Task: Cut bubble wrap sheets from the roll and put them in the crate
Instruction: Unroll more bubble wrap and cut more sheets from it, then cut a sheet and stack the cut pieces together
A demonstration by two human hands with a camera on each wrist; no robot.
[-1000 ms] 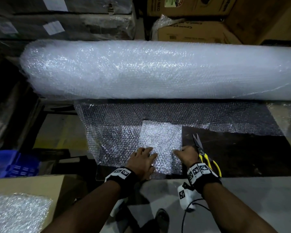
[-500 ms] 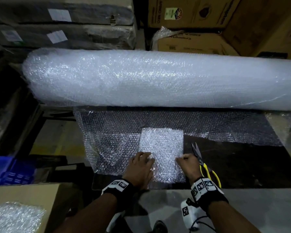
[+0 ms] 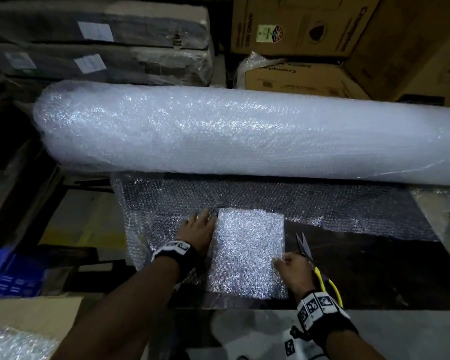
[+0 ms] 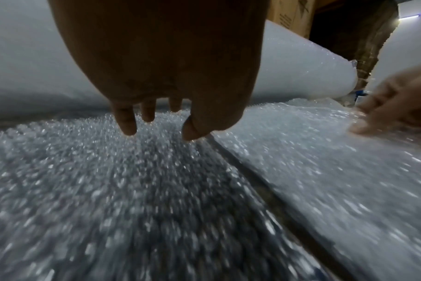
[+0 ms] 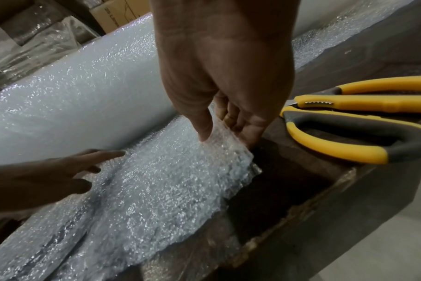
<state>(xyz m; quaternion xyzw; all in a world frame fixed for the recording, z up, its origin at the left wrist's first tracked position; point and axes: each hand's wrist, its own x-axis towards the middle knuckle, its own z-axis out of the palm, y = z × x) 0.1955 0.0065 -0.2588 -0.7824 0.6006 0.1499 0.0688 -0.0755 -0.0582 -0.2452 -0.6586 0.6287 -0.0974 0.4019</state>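
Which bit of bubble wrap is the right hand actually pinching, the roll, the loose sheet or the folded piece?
The folded piece: the right hand pinches its right edge. The left hand lies flat on the loose sheet; the roll goes untouched.

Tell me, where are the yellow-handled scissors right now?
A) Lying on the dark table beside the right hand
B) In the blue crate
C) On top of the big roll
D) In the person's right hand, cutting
A: the scissors lie on the dark table, while the right hand pinches the edge of the folded bubble wrap instead.
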